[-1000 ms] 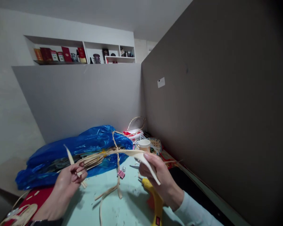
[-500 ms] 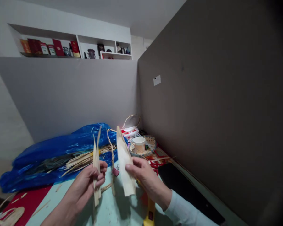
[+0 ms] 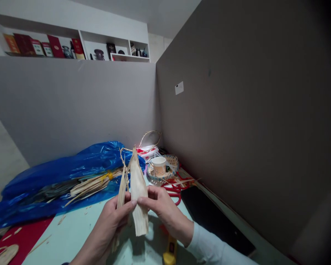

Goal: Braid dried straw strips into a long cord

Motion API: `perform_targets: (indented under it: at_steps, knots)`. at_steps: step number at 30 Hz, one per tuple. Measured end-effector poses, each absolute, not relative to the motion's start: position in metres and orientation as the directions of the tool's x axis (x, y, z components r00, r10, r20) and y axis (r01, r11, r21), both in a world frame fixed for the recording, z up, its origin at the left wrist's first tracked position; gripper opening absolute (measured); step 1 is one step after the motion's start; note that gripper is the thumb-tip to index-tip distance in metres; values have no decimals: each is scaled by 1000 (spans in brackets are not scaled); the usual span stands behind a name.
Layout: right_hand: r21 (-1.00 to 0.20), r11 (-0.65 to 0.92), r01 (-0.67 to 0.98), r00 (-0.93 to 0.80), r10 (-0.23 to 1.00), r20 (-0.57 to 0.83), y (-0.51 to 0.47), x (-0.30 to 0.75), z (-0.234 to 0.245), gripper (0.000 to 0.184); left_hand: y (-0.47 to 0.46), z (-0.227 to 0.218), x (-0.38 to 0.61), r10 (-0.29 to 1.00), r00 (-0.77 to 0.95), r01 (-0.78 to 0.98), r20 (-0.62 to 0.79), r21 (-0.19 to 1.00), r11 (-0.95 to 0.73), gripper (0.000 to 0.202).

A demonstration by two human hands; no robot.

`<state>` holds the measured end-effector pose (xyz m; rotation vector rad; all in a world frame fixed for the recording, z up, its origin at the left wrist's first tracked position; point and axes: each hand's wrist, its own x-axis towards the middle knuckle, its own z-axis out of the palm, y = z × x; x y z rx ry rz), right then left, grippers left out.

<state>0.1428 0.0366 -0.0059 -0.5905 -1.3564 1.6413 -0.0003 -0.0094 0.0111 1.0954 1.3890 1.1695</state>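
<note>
A wide, pale corn husk (image 3: 138, 178) with a pointed top stands upright in front of me. My right hand (image 3: 167, 209) pinches its right edge between thumb and fingers. On the other side, my left hand (image 3: 113, 217) is closed around several narrow husk strips (image 3: 122, 186), and its thumb presses the wide husk's left edge. Both thumbs nearly meet on the husk's face. Part of a twisted straw cord (image 3: 122, 156) shows behind the strips; its lower part is hidden.
A blue plastic bag (image 3: 71, 165) lies back left under a tied straw bundle (image 3: 91, 184). Red-handled scissors (image 3: 177, 198), a woven basket (image 3: 173, 162) holding a paper cup (image 3: 159, 167), a black flat object (image 3: 209, 217) and a yellow tool (image 3: 170, 254) are at the right.
My hands have come together. The wide husk has moved left, against the strips, and my left thumb now touches it. The view has shifted slightly to the right.
</note>
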Motion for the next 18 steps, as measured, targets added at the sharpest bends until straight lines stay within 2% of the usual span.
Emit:
perform_targets:
  at_steps: [5, 11, 18]
  knots:
    - [-946, -3, -323, -477, 864, 160, 37, 140, -10, 25, -6, 9, -4, 989, -142, 146, -38, 988, 59, 37]
    - [-950, 59, -306, -471, 858, 205, 37, 140, -14, 18, 0, 1, -9, 977, -212, 207, -2, 977, 47, 32]
    - [-960, 109, -258, -444, 869, 218, 42, 136, -21, 22, -1, 0, -10, 982, -176, 290, 64, 957, -10, 25]
